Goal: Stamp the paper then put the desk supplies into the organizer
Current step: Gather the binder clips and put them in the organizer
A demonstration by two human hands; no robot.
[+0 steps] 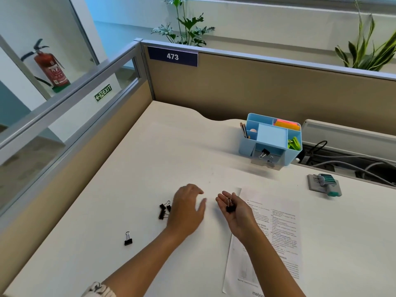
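Head view, desk of pale matte laminate. Right hand (234, 213) palm-up, just left of the printed paper (276, 230), fingers loosely cupped under a black binder clip (230, 205) with thin wire handles; cradled, not pinched. Left hand (187, 209) palm-down farther left of the paper, fingers relaxed and slightly spread, gripping nothing visible, hovering beside a small cluster of clips (164, 210). One stray clip (128, 239) well left of the paper, nearer the desk's front edge. Blue plastic organizer (271, 138), boxy, smooth-walled, compartmented, beyond the paper's far edge: pencils, bright sticky notes, green clips, and black clips already in the low front tray. Teal stamp (326, 184) on a grey pad, right of the paper's far corner. Whether the sheet bears a stamp mark: cannot tell. Likely risks: clip sliding off the shallow cupped palm if tilted in transit; springy wire handles snagging one another when scooping the cluster; stray clip overlooked; clip dropped short of the low tray, bouncing on hard laminate.
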